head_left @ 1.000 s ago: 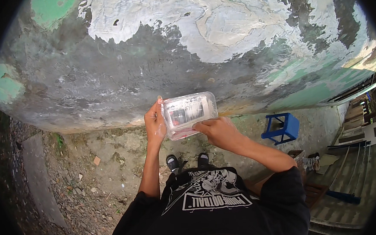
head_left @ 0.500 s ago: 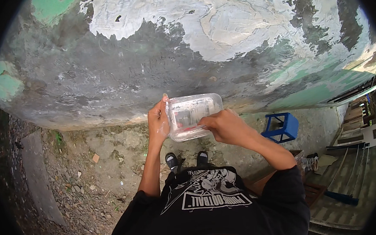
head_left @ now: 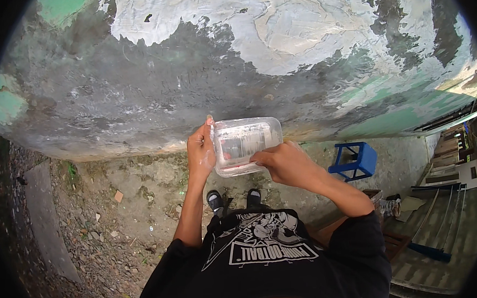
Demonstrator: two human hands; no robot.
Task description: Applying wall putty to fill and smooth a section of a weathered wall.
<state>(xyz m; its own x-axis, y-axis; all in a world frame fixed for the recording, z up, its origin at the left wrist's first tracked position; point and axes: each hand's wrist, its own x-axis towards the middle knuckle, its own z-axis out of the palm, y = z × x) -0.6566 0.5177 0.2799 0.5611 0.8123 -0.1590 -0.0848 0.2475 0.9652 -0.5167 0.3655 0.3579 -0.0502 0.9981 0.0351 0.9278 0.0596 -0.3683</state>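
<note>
In front of my body, my left hand (head_left: 199, 151) grips the left side of a clear plastic tub (head_left: 274, 126), its thumb up along the rim. White paste smears the tub's bottom and walls, and some is on my left thumb and wrist. My right hand (head_left: 286, 162) reaches over the near right corner, fingers closed on a thin red-edged scraper (head_left: 239, 166). The scraper lies low along the tub's near wall; most of it is hidden by my fingers and the paste. Beyond the tub rises a wall (head_left: 153, 94) with bare grey patches and rough white coating.
A blue plastic stool (head_left: 363, 159) lies to the right near the wall's foot. Rubble and gravel (head_left: 98, 228) cover the ground at the left, beside a grey slab (head_left: 49, 220). At the far right are corrugated sheets (head_left: 421, 271) and a blue-headed broom (head_left: 429, 252).
My right hand and the scraper have shifted slightly left along the tub's near wall. My left hand keeps its grip, and the tub has barely moved.
</note>
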